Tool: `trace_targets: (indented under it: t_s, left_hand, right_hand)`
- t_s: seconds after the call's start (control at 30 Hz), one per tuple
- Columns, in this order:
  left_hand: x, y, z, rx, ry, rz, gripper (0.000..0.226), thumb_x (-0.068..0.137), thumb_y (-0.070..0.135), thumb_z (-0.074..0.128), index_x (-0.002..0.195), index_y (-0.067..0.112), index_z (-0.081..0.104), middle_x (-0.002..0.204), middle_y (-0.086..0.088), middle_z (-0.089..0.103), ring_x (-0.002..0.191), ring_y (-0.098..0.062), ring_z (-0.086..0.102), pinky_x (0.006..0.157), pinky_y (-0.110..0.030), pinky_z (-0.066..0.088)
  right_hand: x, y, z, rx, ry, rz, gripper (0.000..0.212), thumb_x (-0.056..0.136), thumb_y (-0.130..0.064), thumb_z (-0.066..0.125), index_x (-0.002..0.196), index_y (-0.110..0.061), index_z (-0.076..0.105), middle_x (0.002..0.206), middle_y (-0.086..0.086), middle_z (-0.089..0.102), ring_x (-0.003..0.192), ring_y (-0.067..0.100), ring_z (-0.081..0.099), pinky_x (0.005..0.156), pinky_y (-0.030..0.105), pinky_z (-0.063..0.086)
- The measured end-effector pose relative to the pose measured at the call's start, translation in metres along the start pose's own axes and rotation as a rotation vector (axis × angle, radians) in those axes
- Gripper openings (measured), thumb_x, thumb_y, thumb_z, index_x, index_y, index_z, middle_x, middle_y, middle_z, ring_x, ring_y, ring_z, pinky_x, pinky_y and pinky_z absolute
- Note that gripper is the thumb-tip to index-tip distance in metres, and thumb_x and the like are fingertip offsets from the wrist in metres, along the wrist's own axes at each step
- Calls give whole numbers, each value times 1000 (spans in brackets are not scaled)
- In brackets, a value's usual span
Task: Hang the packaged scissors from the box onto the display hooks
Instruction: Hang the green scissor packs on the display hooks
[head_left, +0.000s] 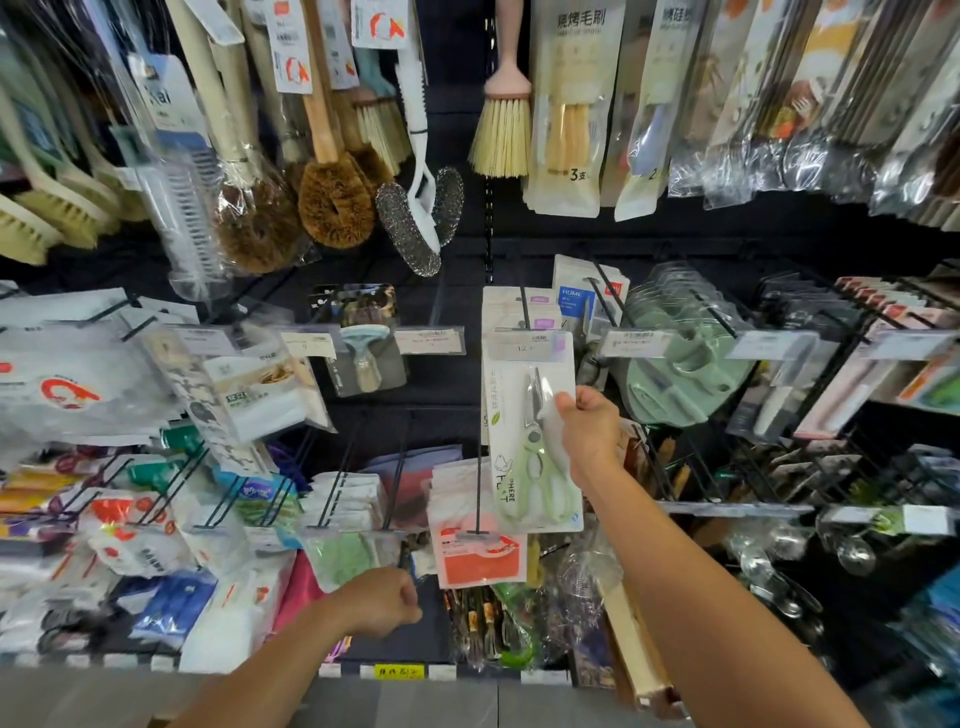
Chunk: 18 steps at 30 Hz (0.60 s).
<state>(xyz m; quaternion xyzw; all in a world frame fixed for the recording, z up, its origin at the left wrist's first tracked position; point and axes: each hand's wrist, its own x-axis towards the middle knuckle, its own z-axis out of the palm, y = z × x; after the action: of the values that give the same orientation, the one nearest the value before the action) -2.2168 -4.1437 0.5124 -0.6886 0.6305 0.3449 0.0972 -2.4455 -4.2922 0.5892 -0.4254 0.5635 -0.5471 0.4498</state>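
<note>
The right hand pinches the white card pack of pale green scissors at the black wire hook, probably hanging it now, so next it needs a push fully on, while the left hand is curled low, and I cannot tell if it holds something.

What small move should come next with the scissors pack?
Probably ease the scissors pack up and back so its hole slides onto the hook. The right hand pinches the pack's right edge, and its top sits at the hook's price tag. Whether it is threaded yet cannot be told.
</note>
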Motion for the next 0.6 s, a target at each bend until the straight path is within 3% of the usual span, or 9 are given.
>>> trace_targets:
  t_s: [0.1,0.23,0.47,0.6]
  left_hand:
    - [0,2,4,18,-4,21,14,91,26,55,95,17,66,95,-3,59,86,-14,53,65,-25,36]
    - [1,-2,7,-2,-6,41,5,90,26,55,87,23,58,87,1,56,78,-14,54,60,-26,35]
    - [2,-10,14,-15,18,61,8,94,27,55,95,23,61,101,6,58,89,-11,54,72,-25,38]
    - [2,-18,17,-75,25,32,6,92,29,56,97,26,59,111,6,61,95,-10,55,74,-22,39]
  right_hand:
    - [4,3,1,-2,33,11,24,94,-9,55,70,-12,55,64,1,50,57,11,38,59,25,35]
    - [7,9,5,-9,51,-11,27,94,-8,56,68,-17,57,69,-1,59,65,12,49,68,26,43]
    - [5,17,19,16,44,-9,31,93,-8,55,63,-15,54,65,-1,52,62,11,41,64,29,38]
    - [12,18,22,36,55,-24,23,92,-10,56,76,7,53,72,5,49,67,15,40,66,31,37]
